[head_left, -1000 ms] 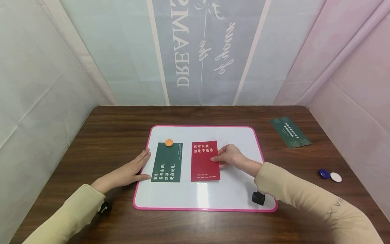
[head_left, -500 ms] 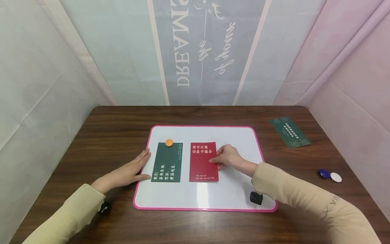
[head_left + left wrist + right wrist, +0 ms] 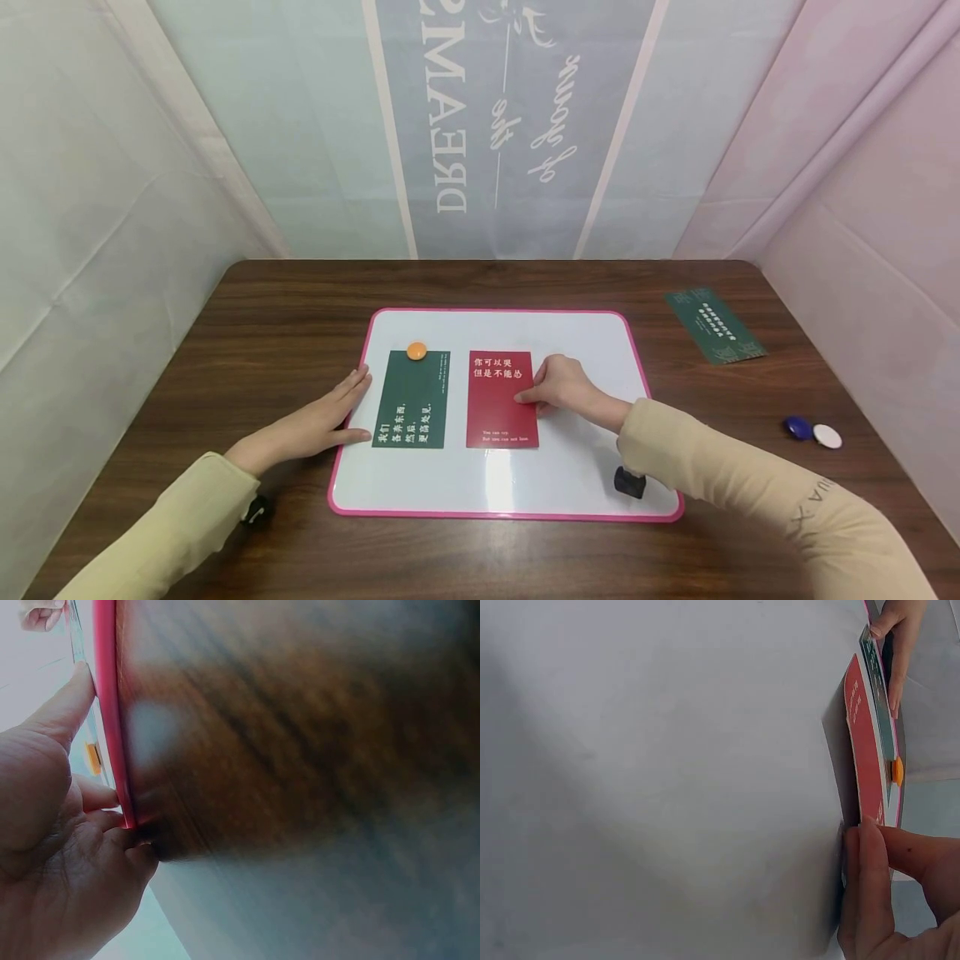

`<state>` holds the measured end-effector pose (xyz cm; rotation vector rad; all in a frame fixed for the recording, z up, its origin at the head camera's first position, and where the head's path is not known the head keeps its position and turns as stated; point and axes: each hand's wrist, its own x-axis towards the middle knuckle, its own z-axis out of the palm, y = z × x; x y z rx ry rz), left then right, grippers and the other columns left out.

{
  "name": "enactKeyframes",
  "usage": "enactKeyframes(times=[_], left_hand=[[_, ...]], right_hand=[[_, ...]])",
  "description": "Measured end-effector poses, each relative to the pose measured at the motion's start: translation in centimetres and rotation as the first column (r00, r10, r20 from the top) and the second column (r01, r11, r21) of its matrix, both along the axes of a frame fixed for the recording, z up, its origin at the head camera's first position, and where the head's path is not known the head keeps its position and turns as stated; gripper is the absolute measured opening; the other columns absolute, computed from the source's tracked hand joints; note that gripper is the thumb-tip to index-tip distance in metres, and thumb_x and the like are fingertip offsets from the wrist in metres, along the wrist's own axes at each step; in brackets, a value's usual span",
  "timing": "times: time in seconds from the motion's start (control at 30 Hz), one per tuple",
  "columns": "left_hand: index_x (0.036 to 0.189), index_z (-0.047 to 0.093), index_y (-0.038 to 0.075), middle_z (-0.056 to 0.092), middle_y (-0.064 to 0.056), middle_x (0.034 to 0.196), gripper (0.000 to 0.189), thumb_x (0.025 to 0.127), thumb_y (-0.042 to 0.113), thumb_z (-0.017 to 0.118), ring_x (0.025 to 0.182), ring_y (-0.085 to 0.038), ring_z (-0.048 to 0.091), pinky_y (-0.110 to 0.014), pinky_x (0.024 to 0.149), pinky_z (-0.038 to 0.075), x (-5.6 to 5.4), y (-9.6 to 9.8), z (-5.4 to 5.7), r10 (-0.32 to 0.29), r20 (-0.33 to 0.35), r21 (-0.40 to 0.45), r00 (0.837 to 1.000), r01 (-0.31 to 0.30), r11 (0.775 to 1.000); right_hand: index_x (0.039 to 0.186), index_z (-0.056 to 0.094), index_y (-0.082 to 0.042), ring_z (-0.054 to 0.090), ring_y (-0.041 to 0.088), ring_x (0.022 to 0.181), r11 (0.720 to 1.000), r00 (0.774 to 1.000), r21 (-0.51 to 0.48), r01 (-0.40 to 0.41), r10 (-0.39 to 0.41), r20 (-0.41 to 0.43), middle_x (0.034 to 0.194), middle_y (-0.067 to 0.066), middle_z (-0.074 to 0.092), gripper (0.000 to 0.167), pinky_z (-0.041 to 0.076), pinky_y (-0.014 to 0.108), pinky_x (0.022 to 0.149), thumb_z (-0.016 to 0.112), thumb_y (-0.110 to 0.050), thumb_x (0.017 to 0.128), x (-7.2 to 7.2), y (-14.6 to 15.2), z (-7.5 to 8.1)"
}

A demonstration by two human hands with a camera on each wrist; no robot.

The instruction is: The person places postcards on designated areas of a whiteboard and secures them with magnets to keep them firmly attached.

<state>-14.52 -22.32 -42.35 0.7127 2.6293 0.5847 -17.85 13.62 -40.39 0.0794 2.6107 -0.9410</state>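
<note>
Slightly to the left and closer to you, your right hand (image 3: 566, 385) has moved together with the red card (image 3: 501, 408), compared with one second ago; the card also sits straighter now, while your left hand (image 3: 318, 425) has stayed in its place.

What seems to matter most is this: the red card lies directly to the left of your right hand, and its long axis runs away from you, crosswise to the fingers. Your right hand is clearly the nearer one, because the green card (image 3: 411, 408), with the orange disc (image 3: 416, 351) on its far edge, lies between the red card and your left hand.

Your right hand is closed in a pinch on the card's right edge, around the middle of that long side. From the right wrist, this edge looks raised a little from the white board (image 3: 555, 483). Your right forearm comes in at a slant, from the near right side.

Your left hand holds nothing; its fingers are straight along the board's left rim, and the thumb is spread towards you, just beside the green card's near corner.
</note>
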Motion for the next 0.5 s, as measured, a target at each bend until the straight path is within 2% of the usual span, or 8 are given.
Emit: enactKeyframes(times=[0.13, 0.37, 0.43, 0.5], left_hand=[[0.144, 0.015, -0.002, 0.007, -0.019, 0.151, 0.092, 0.081, 0.045, 0.063, 0.137, -0.035, 0.012, -0.049, 0.104, 0.026, 0.1, -0.1, 0.0, -0.003, -0.003, -0.001, 1.0, 0.003, 1.0], [0.144, 0.014, -0.001, 0.006, -0.019, 0.151, 0.092, 0.081, 0.046, 0.062, 0.137, -0.036, 0.011, -0.049, 0.104, 0.026, 0.1, -0.1, 0.1, -0.001, 0.004, -0.001, 1.0, 0.001, 1.0], [0.144, 0.014, -0.002, 0.007, -0.019, 0.151, 0.092, 0.081, 0.045, 0.063, 0.137, -0.036, 0.012, -0.05, 0.104, 0.026, 0.1, 0.0, 0.2, -0.003, 0.004, 0.002, 1.0, 0.003, 1.0], [0.144, 0.014, -0.002, 0.007, -0.019, 0.151, 0.091, 0.082, 0.043, 0.063, 0.137, -0.036, 0.012, -0.049, 0.104, 0.026, 0.0, 0.0, 0.2, -0.008, -0.002, 0.004, 1.0, 0.008, 1.0]], right_hand=[[0.076, 0.056, -0.003, 0.058, 0.015, 0.051, 0.999, 0.998, 0.019, -0.05, 0.05, -0.031, 0.06, 0.004, 0.059, 0.03, 0.044, 0.02, 0.049, 0.078, -0.022, 0.072, 0.0, 0.2, -0.1], [0.086, 0.055, -0.002, 0.055, 0.015, 0.05, 0.992, 0.985, 0.021, -0.126, 0.127, -0.116, 0.063, 0.004, 0.057, 0.033, 0.043, 0.023, 0.049, 0.076, -0.025, 0.075, 0.3, 1.2, 0.3], [0.09, 0.057, 0.0, 0.054, 0.014, 0.05, 0.988, 0.973, 0.015, -0.155, 0.155, -0.169, 0.066, 0.004, 0.057, 0.03, 0.043, 0.023, 0.05, 0.074, -0.022, 0.077, 0.3, 1.8, 0.6], [0.092, 0.06, 0.001, 0.054, 0.013, 0.054, 0.981, 0.951, 0.033, -0.192, 0.194, -0.239, 0.069, 0.004, 0.06, 0.025, 0.044, 0.023, 0.051, 0.072, -0.018, 0.079, 0.3, 2.3, 0.7]])
